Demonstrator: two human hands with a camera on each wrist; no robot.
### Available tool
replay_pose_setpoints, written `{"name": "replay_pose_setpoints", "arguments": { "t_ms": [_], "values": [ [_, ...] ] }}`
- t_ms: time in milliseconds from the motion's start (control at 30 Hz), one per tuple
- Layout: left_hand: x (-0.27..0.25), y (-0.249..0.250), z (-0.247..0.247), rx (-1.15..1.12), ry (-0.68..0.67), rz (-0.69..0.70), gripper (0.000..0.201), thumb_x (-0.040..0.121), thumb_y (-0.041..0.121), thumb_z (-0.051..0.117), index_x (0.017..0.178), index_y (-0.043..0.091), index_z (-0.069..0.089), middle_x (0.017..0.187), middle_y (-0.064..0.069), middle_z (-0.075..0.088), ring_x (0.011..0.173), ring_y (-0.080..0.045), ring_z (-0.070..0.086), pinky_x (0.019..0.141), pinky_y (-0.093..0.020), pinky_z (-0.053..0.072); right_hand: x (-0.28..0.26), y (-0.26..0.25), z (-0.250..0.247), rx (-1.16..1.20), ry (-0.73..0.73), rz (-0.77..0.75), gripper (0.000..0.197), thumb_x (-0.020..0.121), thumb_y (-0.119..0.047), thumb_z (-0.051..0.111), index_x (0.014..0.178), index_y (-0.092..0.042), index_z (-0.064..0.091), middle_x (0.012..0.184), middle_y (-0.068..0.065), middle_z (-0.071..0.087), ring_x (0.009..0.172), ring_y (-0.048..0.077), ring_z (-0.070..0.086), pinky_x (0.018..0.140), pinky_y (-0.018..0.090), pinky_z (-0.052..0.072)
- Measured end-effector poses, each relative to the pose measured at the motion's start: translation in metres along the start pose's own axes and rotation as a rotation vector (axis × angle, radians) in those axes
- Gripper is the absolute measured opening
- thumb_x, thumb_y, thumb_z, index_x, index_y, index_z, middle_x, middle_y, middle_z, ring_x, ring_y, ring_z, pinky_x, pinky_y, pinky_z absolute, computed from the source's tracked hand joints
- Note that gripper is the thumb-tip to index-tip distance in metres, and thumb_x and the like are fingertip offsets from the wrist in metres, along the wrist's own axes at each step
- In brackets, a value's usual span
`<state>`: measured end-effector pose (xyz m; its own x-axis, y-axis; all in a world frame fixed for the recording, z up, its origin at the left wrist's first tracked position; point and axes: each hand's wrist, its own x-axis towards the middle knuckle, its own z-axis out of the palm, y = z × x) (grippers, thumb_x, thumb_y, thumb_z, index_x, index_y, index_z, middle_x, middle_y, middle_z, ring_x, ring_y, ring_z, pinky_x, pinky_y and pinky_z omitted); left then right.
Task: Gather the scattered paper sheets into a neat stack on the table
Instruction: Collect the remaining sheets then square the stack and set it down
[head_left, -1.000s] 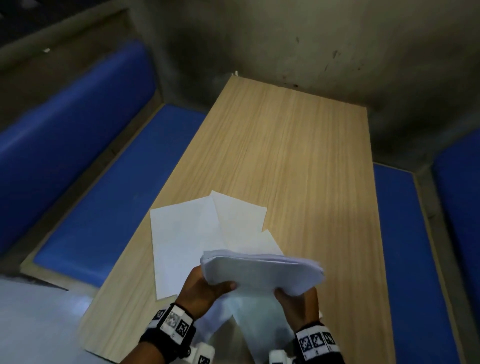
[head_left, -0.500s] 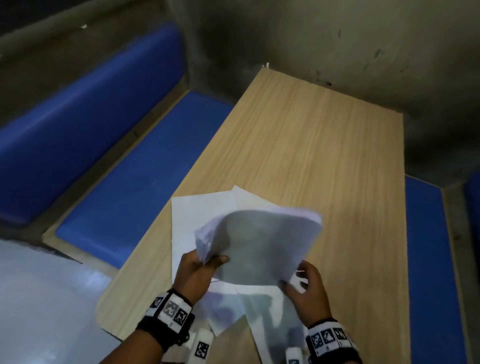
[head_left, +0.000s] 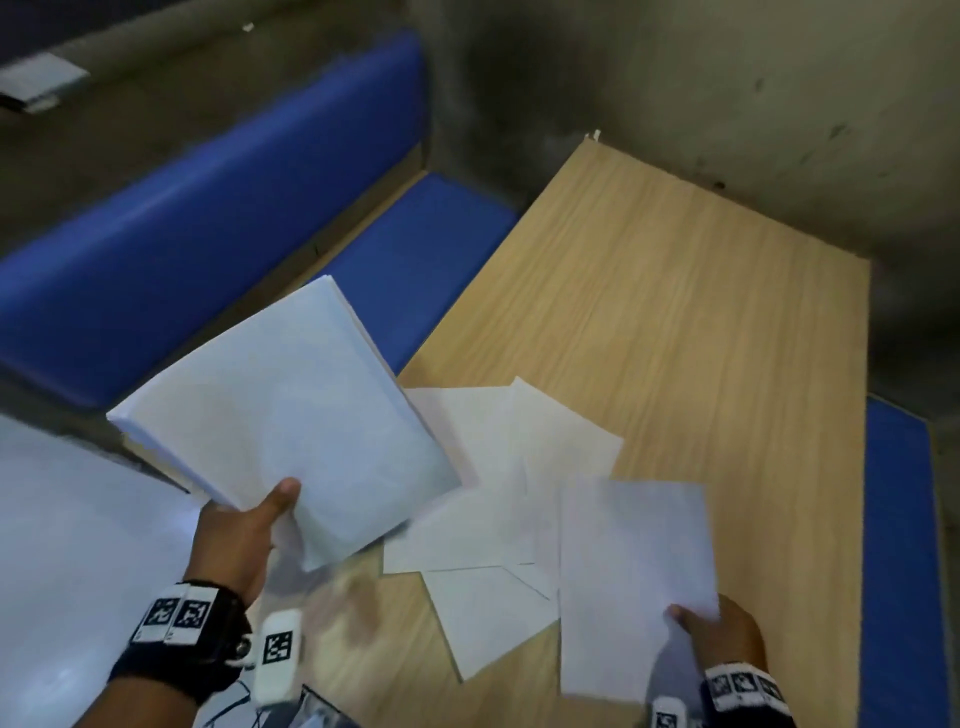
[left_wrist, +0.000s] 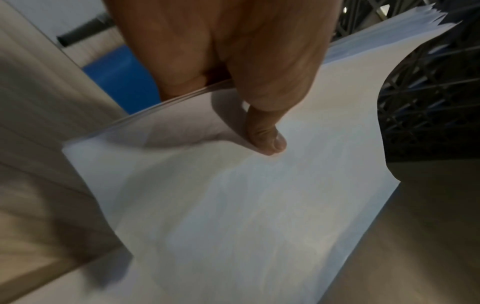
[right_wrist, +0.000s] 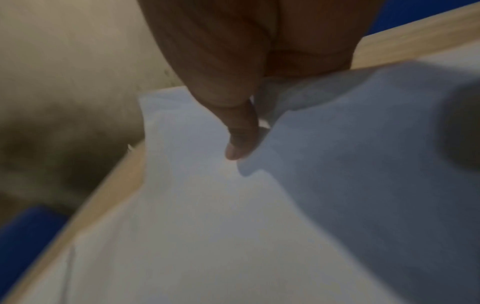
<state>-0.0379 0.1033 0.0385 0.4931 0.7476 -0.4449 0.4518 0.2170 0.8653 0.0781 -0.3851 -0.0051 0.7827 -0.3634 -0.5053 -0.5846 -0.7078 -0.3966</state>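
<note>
My left hand (head_left: 249, 525) grips a thick stack of white sheets (head_left: 283, 415) by its near edge, thumb on top, and holds it in the air over the table's left edge. The left wrist view shows the same stack (left_wrist: 246, 205) under the thumb (left_wrist: 265, 133). My right hand (head_left: 722, 631) pinches the near right corner of a single white sheet (head_left: 631, 577) near the table's right side. That single sheet (right_wrist: 207, 205) fills the right wrist view. Several loose sheets (head_left: 498, 493) lie overlapping on the wooden table (head_left: 701, 332) between my hands.
A blue padded bench (head_left: 171, 218) runs along the table's left side, another blue bench (head_left: 898, 545) along its right. A stained concrete wall (head_left: 675, 67) stands behind the table's far end. A pale floor (head_left: 67, 545) shows at the lower left.
Both hands held the stack together over the table before. Now the left hand alone has carried it left, and the right hand has let go and taken hold of a single sheet at the right.
</note>
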Motion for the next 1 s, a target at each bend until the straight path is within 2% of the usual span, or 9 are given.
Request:
{"name": "replay_pose_setpoints", "arguments": {
  "t_ms": [133, 200, 333, 433, 533, 600, 767, 833, 1000],
  "values": [
    [0.002, -0.006, -0.012, 0.07, 0.026, -0.053, 0.038, 0.087, 0.029, 0.073, 0.097, -0.007, 0.063, 0.085, -0.018, 0.067, 0.076, -0.031, 0.061, 0.064, -0.033, 0.044, -0.011, -0.038, -0.027, 0.357, 0.192, -0.047, 0.048, 0.073, -0.015, 0.082, 0.11, 0.009, 0.063, 0.109, 0.018, 0.066, 0.111, 0.037, 0.059, 0.099, 0.034, 0.038],
    [-0.004, -0.002, -0.012, 0.105, 0.034, -0.084, 0.039, 0.089, 0.03, 0.072, 0.075, -0.002, 0.054, 0.068, -0.015, 0.058, 0.062, -0.027, 0.053, 0.055, -0.032, 0.038, -0.012, -0.053, -0.024, 0.486, 0.203, -0.091, 0.051, 0.071, -0.021, 0.084, 0.111, 0.005, 0.065, 0.112, 0.018, 0.067, 0.11, 0.035, 0.061, 0.101, 0.041, 0.044],
    [-0.01, 0.006, -0.008, 0.092, -0.025, -0.101, 0.04, 0.093, 0.023, 0.068, 0.062, 0.006, 0.049, 0.058, -0.004, 0.046, 0.053, -0.02, 0.041, 0.054, -0.031, 0.034, -0.017, -0.099, 0.014, 0.749, 0.081, -0.127, 0.029, 0.08, -0.003, 0.072, 0.106, 0.008, 0.068, 0.092, 0.018, 0.07, 0.093, 0.028, 0.065, 0.07, 0.025, 0.054],
    [-0.008, 0.005, -0.01, 0.081, -0.043, -0.127, 0.039, 0.093, 0.02, 0.067, 0.064, -0.001, 0.054, 0.058, -0.004, 0.048, 0.058, -0.02, 0.041, 0.066, -0.039, 0.043, -0.016, -0.132, 0.064, 0.659, -0.005, -0.15, 0.023, 0.073, -0.006, 0.079, 0.094, 0.001, 0.072, 0.093, 0.023, 0.073, 0.084, 0.027, 0.068, 0.071, 0.031, 0.058],
    [-0.005, 0.007, -0.015, 0.123, -0.022, -0.14, 0.049, 0.093, 0.021, 0.067, 0.058, -0.009, 0.051, 0.039, 0.005, 0.036, 0.053, -0.021, 0.038, 0.055, -0.032, 0.033, -0.02, -0.154, 0.113, 0.399, -0.068, -0.127, 0.04, 0.066, -0.022, 0.086, 0.095, 0.001, 0.07, 0.095, 0.021, 0.074, 0.089, 0.033, 0.071, 0.081, 0.041, 0.056],
    [0.001, 0.004, -0.02, 0.153, -0.008, -0.157, 0.051, 0.092, 0.025, 0.068, 0.051, 0.008, 0.043, 0.033, 0.007, 0.03, 0.047, -0.02, 0.033, 0.05, -0.032, 0.028, -0.029, -0.164, 0.137, 0.275, -0.082, -0.106, 0.048, 0.066, -0.026, 0.086, 0.099, 0.004, 0.067, 0.099, 0.022, 0.072, 0.094, 0.035, 0.068, 0.078, 0.034, 0.053],
    [0.02, -0.014, -0.041, 0.281, -0.018, -0.162, 0.03, 0.097, 0.028, 0.062, 0.075, 0.009, 0.054, 0.056, -0.007, 0.037, 0.047, -0.022, 0.037, 0.053, -0.036, 0.036, -0.044, -0.173, 0.169, 0.145, -0.086, -0.003, 0.048, 0.068, -0.02, 0.085, 0.101, 0.001, 0.057, 0.098, 0.015, 0.065, 0.095, 0.035, 0.065, 0.077, 0.039, 0.057],
    [0.021, -0.013, -0.046, 0.228, 0.017, -0.202, 0.039, 0.093, 0.029, 0.067, 0.066, 0.008, 0.049, 0.049, -0.007, 0.04, 0.049, -0.023, 0.041, 0.052, -0.034, 0.035, -0.041, -0.174, 0.175, 0.026, -0.058, 0.007, 0.049, 0.066, -0.025, 0.085, 0.101, -0.002, 0.06, 0.105, 0.016, 0.062, 0.101, 0.036, 0.062, 0.078, 0.041, 0.056],
    [0.023, -0.017, -0.048, 0.242, 0.012, -0.197, 0.036, 0.094, 0.018, 0.066, 0.066, -0.001, 0.056, 0.038, -0.001, 0.036, 0.035, -0.014, 0.038, 0.052, -0.032, 0.03, -0.032, -0.175, 0.163, 0.281, -0.037, -0.042, 0.023, 0.078, -0.009, 0.074, 0.091, -0.004, 0.055, 0.081, 0.011, 0.062, 0.066, 0.026, 0.06, 0.052, 0.025, 0.047]
  ]
}}
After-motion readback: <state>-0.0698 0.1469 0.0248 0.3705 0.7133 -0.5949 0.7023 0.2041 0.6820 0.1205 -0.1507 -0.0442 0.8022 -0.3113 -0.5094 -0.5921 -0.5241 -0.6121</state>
